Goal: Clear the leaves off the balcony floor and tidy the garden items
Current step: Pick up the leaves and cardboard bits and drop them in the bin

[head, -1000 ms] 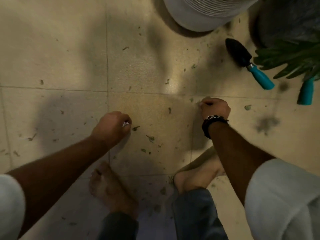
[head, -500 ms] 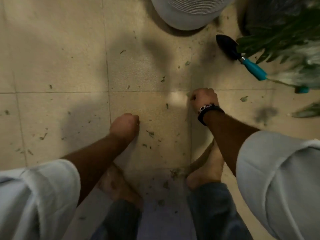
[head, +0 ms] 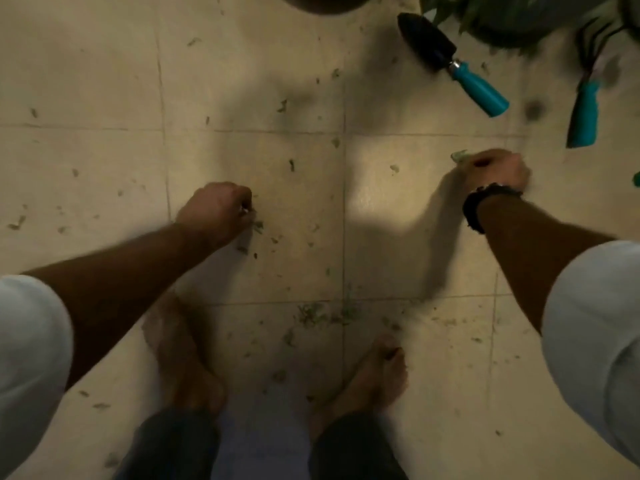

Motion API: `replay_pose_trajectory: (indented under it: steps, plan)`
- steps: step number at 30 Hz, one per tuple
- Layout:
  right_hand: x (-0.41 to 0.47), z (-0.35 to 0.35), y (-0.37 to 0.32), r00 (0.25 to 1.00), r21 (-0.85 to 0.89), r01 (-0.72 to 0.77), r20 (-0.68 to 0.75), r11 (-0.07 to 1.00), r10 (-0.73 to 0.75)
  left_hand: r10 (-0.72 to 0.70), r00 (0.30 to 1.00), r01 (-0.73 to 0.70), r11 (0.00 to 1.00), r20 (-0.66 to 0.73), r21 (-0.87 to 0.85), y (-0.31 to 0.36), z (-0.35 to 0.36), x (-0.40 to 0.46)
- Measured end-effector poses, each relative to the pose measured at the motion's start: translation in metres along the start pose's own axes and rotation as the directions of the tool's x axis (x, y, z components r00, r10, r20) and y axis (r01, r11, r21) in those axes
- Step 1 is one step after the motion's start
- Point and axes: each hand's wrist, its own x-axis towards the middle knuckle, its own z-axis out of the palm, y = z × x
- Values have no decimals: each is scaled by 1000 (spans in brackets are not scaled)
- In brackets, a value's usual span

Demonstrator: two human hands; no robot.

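Note:
Small green leaf bits lie scattered over the beige tiled floor (head: 104,81), with a denser patch of leaf scraps (head: 315,315) near my bare feet. My left hand (head: 216,211) is down at the floor with fingers curled, pinching at a leaf bit (head: 258,226). My right hand (head: 493,171), with a dark watch on the wrist, is curled and pinches a green leaf (head: 459,155) that sticks out at its left. A black trowel with a teal handle (head: 481,90) lies at the upper right. A second teal-handled tool (head: 585,116) lies beside it.
A potted plant (head: 512,19) with green leaves stands at the top right. The base of a pale round pot (head: 325,3) shows at the top edge. My two bare feet (head: 374,375) stand on the tiles at the bottom middle.
My right hand has moved right and now holds a larger green leaf. My left hand stays at the floor, pinching at leaf bits. The view has shifted, with both garden tools in sight.

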Motion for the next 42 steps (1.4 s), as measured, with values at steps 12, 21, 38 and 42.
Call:
replay_pose_trajectory:
  steps: [12,21,38,42]
  plan:
    - [32,23,1,985,-48,141,110,989,-135,14,999,-15,1000,-37,-17,0,23,-12]
    - [-104,15,22,935,116,95,330,989,-129,257,961,-265,962,102,74,5,25,-20]
    - [-302,115,77,713,31,484,565,875,-414,257,963,-257,966,79,-13,6,43,-68]
    - [-305,119,78,694,-61,584,556,810,-458,271,938,-259,962,215,-85,7,72,-113]
